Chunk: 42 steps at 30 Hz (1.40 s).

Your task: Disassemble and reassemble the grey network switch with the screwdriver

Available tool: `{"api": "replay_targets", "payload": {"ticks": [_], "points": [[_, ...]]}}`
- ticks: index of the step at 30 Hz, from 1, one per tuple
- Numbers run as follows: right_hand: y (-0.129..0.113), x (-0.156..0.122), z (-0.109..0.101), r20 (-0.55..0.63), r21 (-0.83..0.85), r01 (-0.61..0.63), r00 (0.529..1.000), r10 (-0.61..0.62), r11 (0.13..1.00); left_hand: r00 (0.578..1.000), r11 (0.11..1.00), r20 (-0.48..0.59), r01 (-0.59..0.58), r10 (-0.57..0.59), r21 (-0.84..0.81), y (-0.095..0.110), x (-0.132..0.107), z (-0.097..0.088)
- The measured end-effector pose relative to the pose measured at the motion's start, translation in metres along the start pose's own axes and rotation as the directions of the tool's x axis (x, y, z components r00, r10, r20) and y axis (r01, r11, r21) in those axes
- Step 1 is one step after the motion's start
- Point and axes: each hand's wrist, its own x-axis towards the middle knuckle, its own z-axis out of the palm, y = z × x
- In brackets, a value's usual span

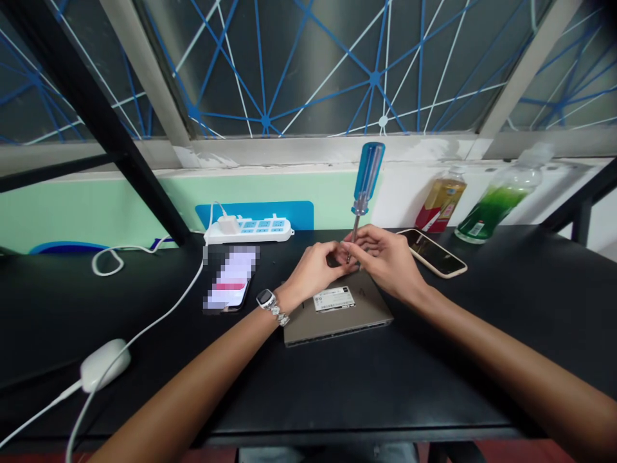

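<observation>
Pinching one blue-handled screwdriver (367, 177) upright, the right hand (385, 257) closes a narrow grip around its shaft, the tip just above one gray case (337, 325). The left hand (313, 270) curls beside the shaft, its grip unclear. Two phones (431, 252) lie and two bottles (441, 199) stand on the tabletop (506, 308).

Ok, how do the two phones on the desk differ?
The left phone has a lit screen, blurred out, while the right phone has a dark screen. The right phone lies close to the right hand; the left phone lies farther from the hands. The right phone shows a pale gold edge. Both lie flat, screen up, on the black desk.
</observation>
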Motion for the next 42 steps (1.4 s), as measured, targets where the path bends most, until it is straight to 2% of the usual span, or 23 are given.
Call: {"api": "replay_targets", "payload": {"ticks": [3, 6, 9, 11, 14, 18, 24, 30, 36, 39, 42], "points": [[-0.001, 0.000, -0.002, 0.046, -0.051, -0.001, 0.999, 0.003, 0.999, 0.997, 0.999, 0.079, -0.005, 0.009, -0.053, -0.001, 0.000, 0.001], [-0.003, 0.000, -0.003, 0.049, -0.129, 0.006, 0.999, 0.001, 0.992, 0.997, 0.992, 0.061, 0.058, -0.051, -0.109, -0.002, 0.003, 0.002], [-0.004, 0.000, -0.003, 0.015, -0.125, 0.024, 1.000, -0.022, 0.992, 0.999, 0.999, 0.006, 0.046, -0.046, -0.012, -0.001, 0.004, 0.002], [-0.004, 0.001, -0.005, 0.022, -0.132, 0.040, 0.999, -0.038, 0.990, 1.000, 0.997, 0.022, 0.017, -0.019, 0.076, 0.001, 0.001, -0.001], [-0.003, 0.004, -0.011, 0.104, -0.138, 0.009, 0.995, 0.006, 0.990, 0.995, 0.991, 0.096, 0.028, -0.040, 0.128, 0.000, -0.008, -0.008], [0.004, 0.007, -0.019, 0.230, -0.010, -0.080, 0.970, 0.080, 0.997, 0.980, 0.989, 0.168, 0.085, -0.105, 0.124, -0.004, -0.015, -0.014], [0.009, 0.008, -0.018, 0.066, 0.327, -0.107, 0.994, 0.090, 0.939, 0.984, 0.987, 0.146, 0.087, -0.107, 0.135, -0.006, -0.015, -0.012], [0.004, 0.010, -0.021, 0.049, 0.395, -0.125, 0.992, 0.115, 0.910, 0.987, 0.995, 0.144, 0.068, -0.077, 0.067, -0.004, -0.015, -0.012], [0.004, 0.007, -0.014, 0.071, 0.416, -0.141, 0.990, 0.122, 0.898, 0.995, 0.999, 0.085, 0.051, -0.052, 0.010, 0.007, -0.016, -0.013], [0.003, 0.005, -0.012, 0.019, 0.403, -0.126, 0.991, 0.129, 0.907, 0.997, 0.990, 0.070, 0.023, -0.033, 0.138, 0.004, -0.014, -0.027], [0.002, 0.005, -0.012, -0.047, 0.407, -0.108, 0.989, 0.139, 0.907, 0.995, 0.935, 0.081, 0.023, -0.056, 0.353, -0.007, -0.011, -0.056]]}}
